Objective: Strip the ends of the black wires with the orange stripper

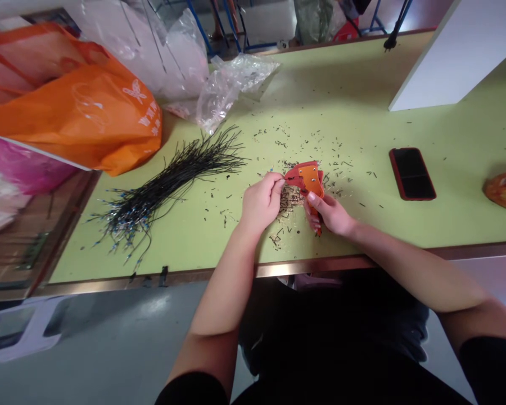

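Head view, right hand [326, 214] clamped around orange hand tool [312, 181], left hand [261, 201] pinched at its tip

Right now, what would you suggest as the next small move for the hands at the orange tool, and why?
Probably ease the left hand closer, seating its pinched end in the orange hand tool held by the right hand: the left fingertips sit at the tool's edge.
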{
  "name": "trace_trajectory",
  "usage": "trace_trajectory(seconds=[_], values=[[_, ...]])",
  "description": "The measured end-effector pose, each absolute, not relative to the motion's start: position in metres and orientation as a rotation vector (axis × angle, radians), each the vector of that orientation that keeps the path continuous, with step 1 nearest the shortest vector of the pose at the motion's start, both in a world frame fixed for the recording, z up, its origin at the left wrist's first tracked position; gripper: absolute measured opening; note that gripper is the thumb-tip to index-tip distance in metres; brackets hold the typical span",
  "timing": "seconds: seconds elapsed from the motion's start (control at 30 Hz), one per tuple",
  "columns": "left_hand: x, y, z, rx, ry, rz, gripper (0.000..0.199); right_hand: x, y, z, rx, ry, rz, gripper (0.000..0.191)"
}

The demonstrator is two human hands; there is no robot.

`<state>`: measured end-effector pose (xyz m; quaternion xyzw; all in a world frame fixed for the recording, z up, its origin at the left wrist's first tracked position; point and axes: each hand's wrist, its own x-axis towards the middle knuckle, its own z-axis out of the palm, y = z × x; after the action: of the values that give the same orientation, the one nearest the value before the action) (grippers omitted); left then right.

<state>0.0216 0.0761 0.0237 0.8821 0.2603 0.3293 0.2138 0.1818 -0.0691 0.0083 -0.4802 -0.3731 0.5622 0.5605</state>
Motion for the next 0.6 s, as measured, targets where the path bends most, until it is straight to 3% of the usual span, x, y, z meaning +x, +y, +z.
trace_trajectory(seconds=[0.6], values=[[0.018,0.098,0.01,2.34,0.845,1.278,0.025,0.188,-0.076,0.015,-0.943,-1.051,1.182,0.064]])
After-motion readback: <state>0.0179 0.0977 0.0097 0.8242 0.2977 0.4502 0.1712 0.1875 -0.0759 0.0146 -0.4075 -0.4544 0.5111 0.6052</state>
